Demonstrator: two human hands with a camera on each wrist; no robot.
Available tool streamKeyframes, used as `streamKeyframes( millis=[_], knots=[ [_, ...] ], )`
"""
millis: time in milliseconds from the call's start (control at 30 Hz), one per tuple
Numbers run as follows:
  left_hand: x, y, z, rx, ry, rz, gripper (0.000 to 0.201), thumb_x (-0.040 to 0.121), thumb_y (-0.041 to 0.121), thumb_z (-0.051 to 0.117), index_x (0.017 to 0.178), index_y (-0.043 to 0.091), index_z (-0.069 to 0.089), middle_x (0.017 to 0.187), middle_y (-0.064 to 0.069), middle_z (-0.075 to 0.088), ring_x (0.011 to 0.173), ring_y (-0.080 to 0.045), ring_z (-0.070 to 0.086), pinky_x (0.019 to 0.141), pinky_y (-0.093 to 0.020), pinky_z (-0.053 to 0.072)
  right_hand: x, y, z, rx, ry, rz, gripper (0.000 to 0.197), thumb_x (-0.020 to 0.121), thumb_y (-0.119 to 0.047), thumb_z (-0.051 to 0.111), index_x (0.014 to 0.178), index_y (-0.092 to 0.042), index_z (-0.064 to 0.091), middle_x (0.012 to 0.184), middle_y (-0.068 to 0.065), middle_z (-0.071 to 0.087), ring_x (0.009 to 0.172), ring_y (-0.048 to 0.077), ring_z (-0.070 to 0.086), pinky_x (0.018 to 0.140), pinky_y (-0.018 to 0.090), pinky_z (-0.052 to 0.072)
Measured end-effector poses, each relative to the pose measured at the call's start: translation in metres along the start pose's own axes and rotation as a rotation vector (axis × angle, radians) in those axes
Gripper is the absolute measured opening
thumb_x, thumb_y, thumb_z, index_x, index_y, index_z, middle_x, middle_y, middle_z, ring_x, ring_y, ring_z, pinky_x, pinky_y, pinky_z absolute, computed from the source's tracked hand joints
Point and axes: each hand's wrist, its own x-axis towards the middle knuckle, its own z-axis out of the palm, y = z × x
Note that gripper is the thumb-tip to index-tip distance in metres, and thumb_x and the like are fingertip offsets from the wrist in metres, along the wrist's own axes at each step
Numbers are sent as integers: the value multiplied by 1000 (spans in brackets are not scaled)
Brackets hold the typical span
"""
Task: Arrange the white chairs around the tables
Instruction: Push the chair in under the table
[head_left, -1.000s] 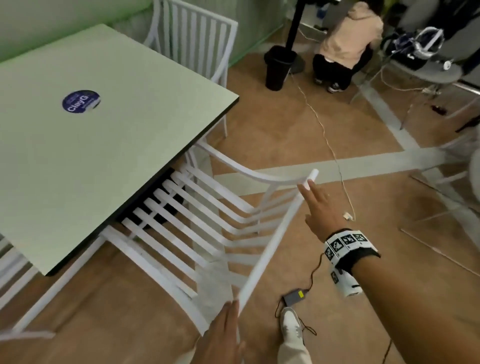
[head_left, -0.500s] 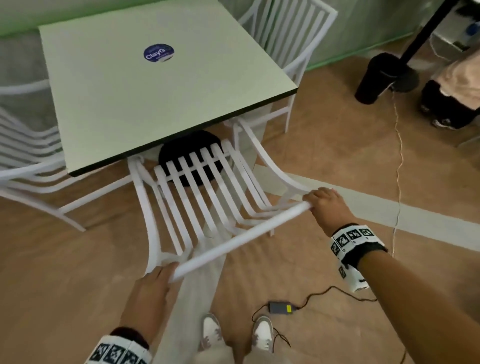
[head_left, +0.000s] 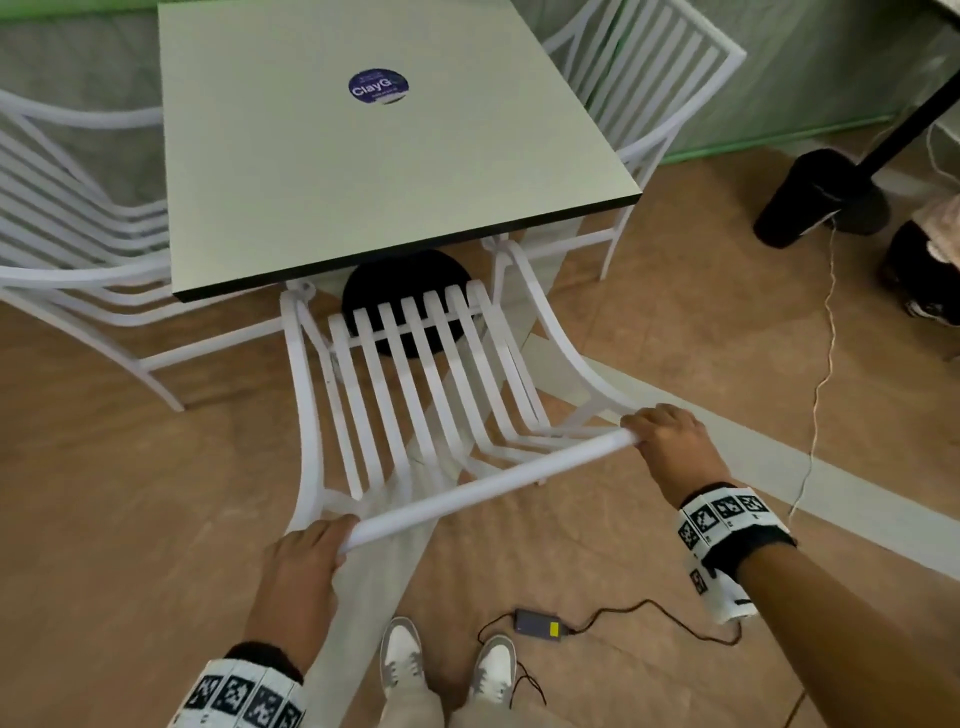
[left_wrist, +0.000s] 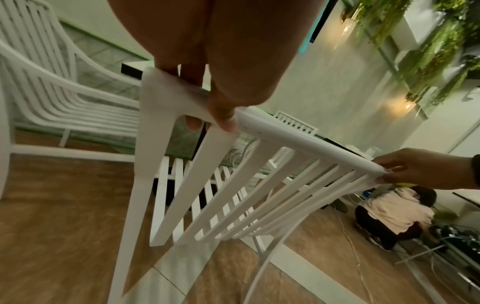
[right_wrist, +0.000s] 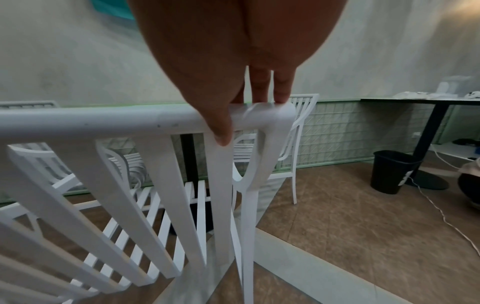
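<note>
Both hands hold the top rail of one white chair (head_left: 415, 395): the left hand (head_left: 298, 566), low and left of centre in the head view, curls its fingers around the rail's left end, and the right hand (head_left: 670, 447), at right of centre, wraps the opposite corner. The wrist views agree, with each thumb lying across the rail and the fingers hooked over its far side.

Nearest the camera, at the bottom edge, are the person's shoes, with a small power adapter (head_left: 537, 623) and its cord on the floor just beside them. Above the hands, the held chair runs up the middle of the frame; its seat front is partly tucked under the near edge of the pale green table (head_left: 363, 171), whose round black base shows through the slats.

Further up, a second white chair (head_left: 78, 260) sits at the table's left side, in the left of the frame, and a third chair (head_left: 654, 83) stands at the upper right. A black bin (head_left: 800, 197) and a crouching person are at the far right.

By my judgement this table is nearly finished: three sides have chairs, and the held one may only need a last push or squaring. Whether the fourth side is filled, or other tables wait, cannot be told.
</note>
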Motion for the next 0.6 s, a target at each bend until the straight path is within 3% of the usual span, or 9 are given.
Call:
streamKeyframes(
  millis=[133, 400, 600],
  knots=[
    [-7, 17, 7, -65, 17, 12, 60, 62, -11, 70, 109, 24, 60, 88, 5, 68, 70, -23, 60, 64, -30, 37, 8, 15, -2, -14, 0, -38, 38, 71, 6, 72, 103, -14, 68, 101, 9, 70, 99, 38, 58, 86, 52, 48],
    [24, -4, -2, -133, 35, 78, 53, 72, -8, 65, 114, 23, 57, 91, 1, 67, 74, -23, 59, 70, -39, 51, 28, 9, 6, 33, 64, -38, 33, 70, 6, 72, 98, -12, 68, 92, 11, 70, 89, 36, 59, 84, 47, 49],
    [32, -7, -5, -133, 44, 74, 55, 73, -9, 62, 116, 24, 55, 93, 2, 67, 76, -22, 58, 73, -40, 51, 33, 8, 6, 44, 74, -38, 35, 69, 6, 73, 100, -11, 69, 93, 13, 71, 90, 38, 60, 84, 49, 49]
  ],
)
